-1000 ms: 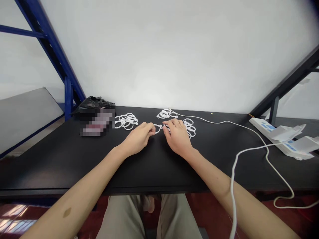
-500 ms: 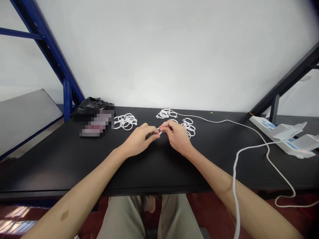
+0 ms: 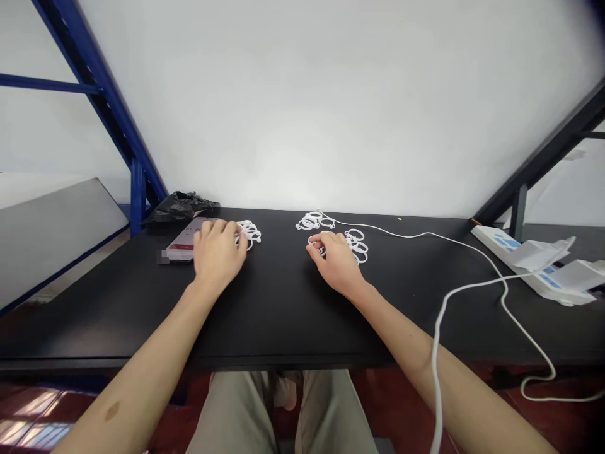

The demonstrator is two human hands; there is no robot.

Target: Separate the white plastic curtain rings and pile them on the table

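On the black table point(image 3: 283, 302) lie three small heaps of white plastic rings. My left hand point(image 3: 216, 251) rests with its fingers stretched out over the left heap of rings point(image 3: 249, 232), its fingertips touching them. My right hand point(image 3: 334, 260) sits at the near edge of the right heap of rings point(image 3: 357, 244), fingers curled down and pinched on a white ring there. The third heap of rings point(image 3: 314, 220) lies farther back between the hands, untouched.
A flat red and white packet point(image 3: 182, 248) lies just left of my left hand, with a crumpled black bag point(image 3: 182, 203) behind it. A white cable point(image 3: 425, 234) runs across the right side towards a white power strip point(image 3: 529, 258). A blue steel frame point(image 3: 138, 189) stands at the left.
Both hands were together at the middle, working one ring. My left hand has since moved left to the left heap, and my right hand has dropped back onto the right heap.
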